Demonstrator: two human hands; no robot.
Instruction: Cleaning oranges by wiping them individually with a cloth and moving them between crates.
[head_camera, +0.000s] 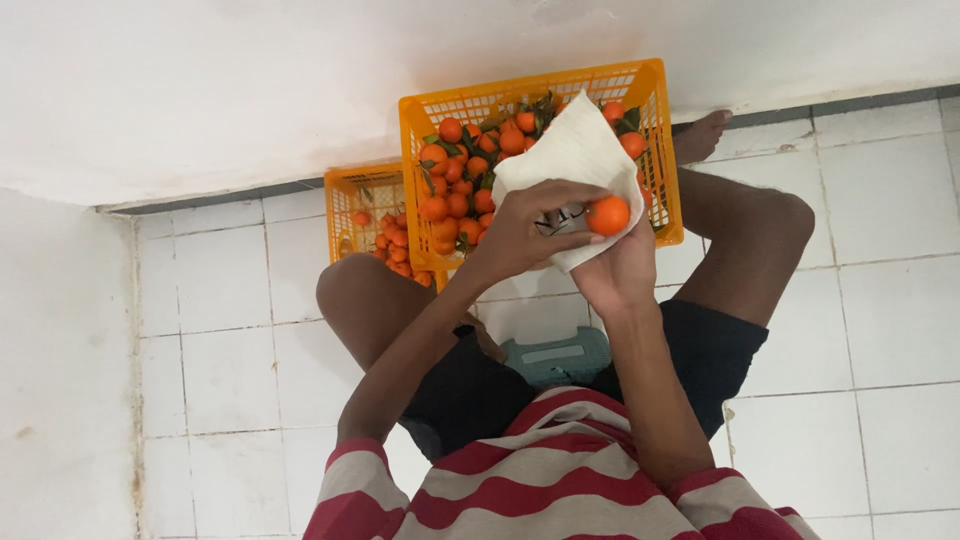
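Seated person's left hand (530, 228) pinches an orange tangerine (607, 215) against white paper (573, 150) cupped in the right hand (622, 268), just at six o'clock of the large orange crate (420, 125) of tangerines, smaller crate (350, 200) at nine o'clock.

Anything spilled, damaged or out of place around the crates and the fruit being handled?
Nothing stands out. Both orange crates sit upright with the fruit inside, none on the floor tiles. The left hand and right hand hold one orange against white paper.
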